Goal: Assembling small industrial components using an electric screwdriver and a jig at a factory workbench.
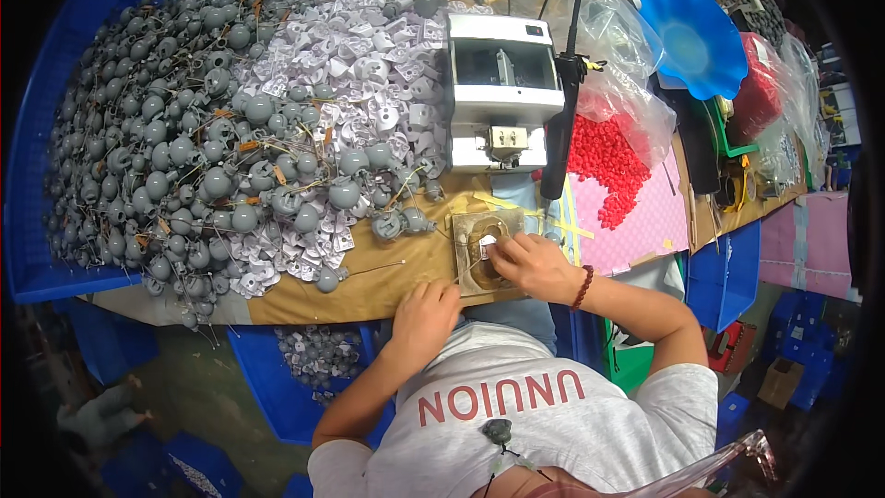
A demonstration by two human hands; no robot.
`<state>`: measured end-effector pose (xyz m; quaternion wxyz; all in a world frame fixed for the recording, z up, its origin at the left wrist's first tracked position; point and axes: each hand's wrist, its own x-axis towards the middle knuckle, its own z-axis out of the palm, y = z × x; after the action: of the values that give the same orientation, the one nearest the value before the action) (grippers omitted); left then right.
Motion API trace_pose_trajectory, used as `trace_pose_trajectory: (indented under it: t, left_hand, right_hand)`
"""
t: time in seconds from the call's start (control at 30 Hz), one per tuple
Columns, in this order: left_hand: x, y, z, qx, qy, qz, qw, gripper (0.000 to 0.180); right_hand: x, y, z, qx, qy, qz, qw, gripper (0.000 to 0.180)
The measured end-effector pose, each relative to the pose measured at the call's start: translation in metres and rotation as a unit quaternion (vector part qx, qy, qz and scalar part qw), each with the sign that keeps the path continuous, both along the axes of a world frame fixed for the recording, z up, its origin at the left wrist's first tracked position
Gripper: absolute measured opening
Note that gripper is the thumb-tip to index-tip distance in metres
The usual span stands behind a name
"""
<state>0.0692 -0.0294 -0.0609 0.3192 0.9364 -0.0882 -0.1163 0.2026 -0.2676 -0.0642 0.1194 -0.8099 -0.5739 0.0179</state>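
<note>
A square tan fixture block [467,290] lies at the front edge of the table, with a dark hollow in its middle. A small white plastic piece [486,243] sits in that hollow. My right hand [544,269] comes over the block from the right, its fingers bent together at the white piece; whether they grip it is hidden. My left hand [428,318] rests at the block's lower left corner with curled fingers. What lies under those fingers, if anything, does not show. Close by on the left are several grey ball-shaped parts [402,221] with thin wires.
A white machine [505,103] stands behind the block. Large heaps of grey ball parts [175,138] and white plastic pieces [387,65] cover the left. Red pellets [604,166], a pink sheet [659,217] and a blue wavy-rimmed dish [693,41] are on the right.
</note>
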Motion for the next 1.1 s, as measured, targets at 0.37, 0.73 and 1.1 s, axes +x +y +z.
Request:
trace_pose_trajectory:
  t: [0.37,0.73,1.1]
  left_hand:
    - [0.021,-0.065,-0.039,0.122,-0.248,0.056,0.959,0.055]
    - [0.031,-0.056,-0.039,0.075,-0.263,0.055,0.960,0.051]
    - [0.036,-0.046,-0.039,0.049,-0.198,0.049,0.978,0.047]
  right_hand:
    - [-0.010,-0.009,-0.006,0.037,0.045,-0.016,0.998,0.036]
    - [0.003,-0.071,-0.007,0.126,0.262,-0.205,0.934,0.043]
    - [-0.005,-0.053,-0.050,0.217,0.186,-0.299,0.910,0.041]
